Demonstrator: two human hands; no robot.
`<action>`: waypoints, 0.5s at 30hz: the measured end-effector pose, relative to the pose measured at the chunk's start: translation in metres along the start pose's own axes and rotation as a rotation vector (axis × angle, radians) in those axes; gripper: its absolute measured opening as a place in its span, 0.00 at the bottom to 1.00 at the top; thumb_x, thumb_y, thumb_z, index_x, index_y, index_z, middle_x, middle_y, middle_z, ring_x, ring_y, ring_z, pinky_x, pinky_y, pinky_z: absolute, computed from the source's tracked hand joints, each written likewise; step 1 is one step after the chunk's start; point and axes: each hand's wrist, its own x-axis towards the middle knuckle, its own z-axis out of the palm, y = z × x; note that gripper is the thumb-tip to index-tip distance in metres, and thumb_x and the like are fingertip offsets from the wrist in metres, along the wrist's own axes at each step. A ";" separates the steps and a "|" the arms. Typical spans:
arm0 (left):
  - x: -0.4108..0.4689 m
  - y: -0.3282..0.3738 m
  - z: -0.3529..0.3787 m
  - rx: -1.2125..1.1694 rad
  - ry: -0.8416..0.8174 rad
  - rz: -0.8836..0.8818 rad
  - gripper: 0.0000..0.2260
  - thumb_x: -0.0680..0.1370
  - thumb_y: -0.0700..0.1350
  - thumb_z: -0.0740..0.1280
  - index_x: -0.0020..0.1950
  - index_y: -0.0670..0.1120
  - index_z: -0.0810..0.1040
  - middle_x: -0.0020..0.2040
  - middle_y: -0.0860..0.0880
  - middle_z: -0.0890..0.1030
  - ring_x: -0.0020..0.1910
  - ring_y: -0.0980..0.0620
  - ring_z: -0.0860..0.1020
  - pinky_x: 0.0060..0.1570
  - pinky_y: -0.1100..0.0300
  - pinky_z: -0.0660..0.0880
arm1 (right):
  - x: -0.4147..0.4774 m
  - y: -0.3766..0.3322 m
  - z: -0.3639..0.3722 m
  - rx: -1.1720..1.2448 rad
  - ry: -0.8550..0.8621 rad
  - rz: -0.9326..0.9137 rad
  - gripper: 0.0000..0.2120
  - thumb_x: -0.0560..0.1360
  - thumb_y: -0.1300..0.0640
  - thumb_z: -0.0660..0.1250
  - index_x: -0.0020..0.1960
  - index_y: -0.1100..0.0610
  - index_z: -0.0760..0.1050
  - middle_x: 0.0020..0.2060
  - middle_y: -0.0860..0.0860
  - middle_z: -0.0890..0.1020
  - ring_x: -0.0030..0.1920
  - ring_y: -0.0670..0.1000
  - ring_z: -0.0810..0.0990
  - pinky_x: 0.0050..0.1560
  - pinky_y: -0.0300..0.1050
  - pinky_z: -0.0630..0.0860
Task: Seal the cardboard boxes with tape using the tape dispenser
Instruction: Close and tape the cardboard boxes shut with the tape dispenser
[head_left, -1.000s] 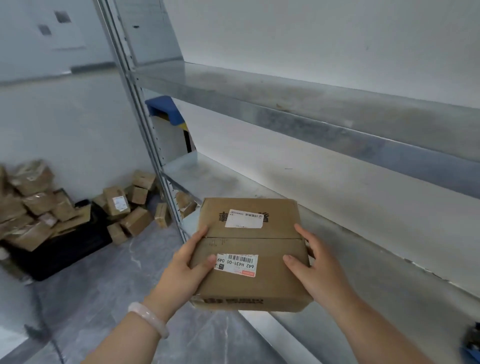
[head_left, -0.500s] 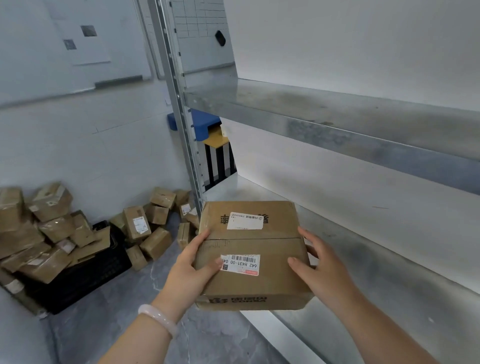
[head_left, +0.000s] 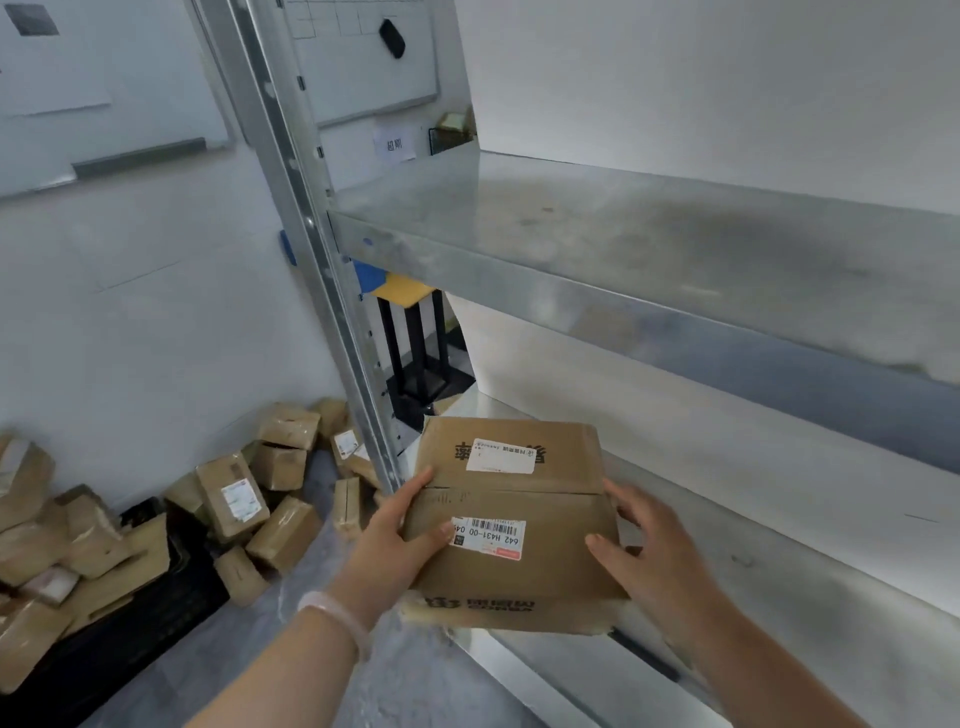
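Observation:
I hold a brown cardboard box (head_left: 519, 566) with both hands at the front left corner of the lower metal shelf (head_left: 779, 597). It bears a white label on its far flap and a barcode label on its near flap, with the flap seam running across between them. My left hand (head_left: 395, 545) grips the left side, thumb on top beside the barcode label. My right hand (head_left: 660, 561) holds the right side, thumb on top and fingers spread along the edge. No tape dispenser is in view.
An upper metal shelf (head_left: 649, 244) juts out above the box, carried by a steel upright (head_left: 332, 291). On the floor to the left lie several small cardboard parcels (head_left: 244, 499), some on a black crate (head_left: 130, 613). A whiteboard (head_left: 358, 57) hangs behind.
The view has tilted up and swung, so the upper shelf's top and the whiteboard now show. The box stays in both hands in about the same spot.

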 end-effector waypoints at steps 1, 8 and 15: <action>0.014 -0.001 -0.006 0.020 -0.020 -0.002 0.25 0.75 0.50 0.72 0.65 0.72 0.67 0.59 0.62 0.71 0.54 0.59 0.75 0.43 0.68 0.74 | 0.005 -0.002 0.005 -0.013 -0.003 0.022 0.28 0.72 0.46 0.71 0.67 0.31 0.63 0.65 0.37 0.66 0.67 0.43 0.68 0.66 0.53 0.73; 0.096 -0.001 -0.033 0.123 -0.183 0.000 0.24 0.77 0.49 0.70 0.62 0.73 0.64 0.60 0.59 0.72 0.54 0.61 0.73 0.47 0.68 0.72 | 0.020 -0.016 0.050 -0.019 0.023 0.103 0.32 0.71 0.55 0.75 0.68 0.38 0.66 0.71 0.42 0.63 0.66 0.51 0.72 0.61 0.48 0.76; 0.109 0.003 -0.049 0.844 -0.206 0.595 0.28 0.77 0.65 0.59 0.75 0.61 0.61 0.78 0.55 0.56 0.76 0.51 0.55 0.73 0.52 0.53 | 0.017 -0.034 0.086 -0.020 0.169 0.212 0.35 0.73 0.54 0.73 0.75 0.42 0.61 0.74 0.41 0.58 0.66 0.42 0.67 0.65 0.45 0.73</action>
